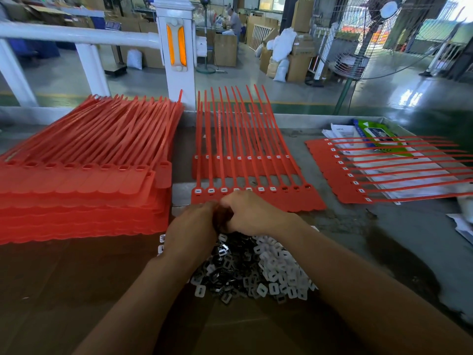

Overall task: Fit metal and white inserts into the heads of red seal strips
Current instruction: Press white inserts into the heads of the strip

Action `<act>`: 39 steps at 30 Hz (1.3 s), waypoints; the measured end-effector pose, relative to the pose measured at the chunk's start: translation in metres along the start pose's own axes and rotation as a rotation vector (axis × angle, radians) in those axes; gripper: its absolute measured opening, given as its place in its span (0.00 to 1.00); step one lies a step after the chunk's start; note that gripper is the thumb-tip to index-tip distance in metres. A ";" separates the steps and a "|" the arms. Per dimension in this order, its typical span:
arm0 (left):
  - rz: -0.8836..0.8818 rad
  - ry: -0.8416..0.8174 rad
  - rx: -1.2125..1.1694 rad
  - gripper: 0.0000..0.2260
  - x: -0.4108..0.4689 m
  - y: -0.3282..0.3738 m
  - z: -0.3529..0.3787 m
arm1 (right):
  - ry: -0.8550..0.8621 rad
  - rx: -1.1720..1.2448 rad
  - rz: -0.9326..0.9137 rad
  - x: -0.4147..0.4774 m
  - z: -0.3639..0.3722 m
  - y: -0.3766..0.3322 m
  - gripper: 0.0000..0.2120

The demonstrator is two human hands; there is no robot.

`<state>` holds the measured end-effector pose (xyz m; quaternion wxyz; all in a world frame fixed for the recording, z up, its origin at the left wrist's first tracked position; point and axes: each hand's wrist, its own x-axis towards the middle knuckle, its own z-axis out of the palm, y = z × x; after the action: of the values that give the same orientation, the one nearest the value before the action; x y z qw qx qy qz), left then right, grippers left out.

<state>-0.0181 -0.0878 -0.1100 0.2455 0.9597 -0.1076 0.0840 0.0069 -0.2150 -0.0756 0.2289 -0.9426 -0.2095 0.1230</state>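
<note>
**Grip state.** My left hand (194, 226) and right hand (252, 213) meet knuckle to knuckle at the near edge of the flat red plastic sheet of joined seal strips (302, 202). They sit just above the loose heap of metal and white inserts (258, 267). Both sets of fingers curl under and are hidden, so I cannot tell what they pinch; possibly one metal piece being paired with one white piece.

**Procedure.**
1. Align the slots of both parts before seating.
2. Press squarely into the next open head (284, 194). The heads to its left already show white; the few at the right end look unfilled.
3. Steady the sheet with the free hand, since the thin plastic should flex.
4. Seat flush, without tilt.

**Materials.**
- White inserts: matte rounded squares, each with a rectangular slot.
- Metal inserts: dark, glossy, thin stampings.
- Strips: long, slim, pliable tails on broad flat tags with a scalloped edge.
- Unworked stack of red sheets (76, 201): on my left.
</note>
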 end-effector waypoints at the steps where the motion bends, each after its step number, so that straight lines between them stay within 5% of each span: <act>1: 0.001 -0.002 -0.001 0.16 0.000 0.000 0.000 | 0.006 0.017 0.001 0.000 -0.001 0.001 0.08; 4: -0.014 -0.016 0.031 0.17 0.000 0.000 0.000 | 0.072 0.133 0.020 -0.002 -0.007 0.003 0.02; 9: -0.043 -0.017 0.068 0.17 0.001 0.001 0.001 | 0.204 0.298 0.132 -0.005 -0.022 0.021 0.09; 19: -0.032 0.013 0.073 0.20 0.002 -0.002 0.005 | 0.347 0.219 0.310 -0.013 -0.054 0.067 0.12; 30: -0.027 0.023 0.063 0.15 0.003 -0.003 0.006 | 0.493 0.285 0.372 -0.018 -0.061 0.096 0.03; 39: -0.032 0.015 0.060 0.18 0.003 -0.002 0.005 | 0.484 0.254 0.414 -0.013 -0.056 0.103 0.12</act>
<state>-0.0147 -0.0890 -0.1142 0.2190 0.9675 -0.0879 0.0906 0.0493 -0.3253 -0.0749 0.3577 -0.9310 0.0637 -0.0353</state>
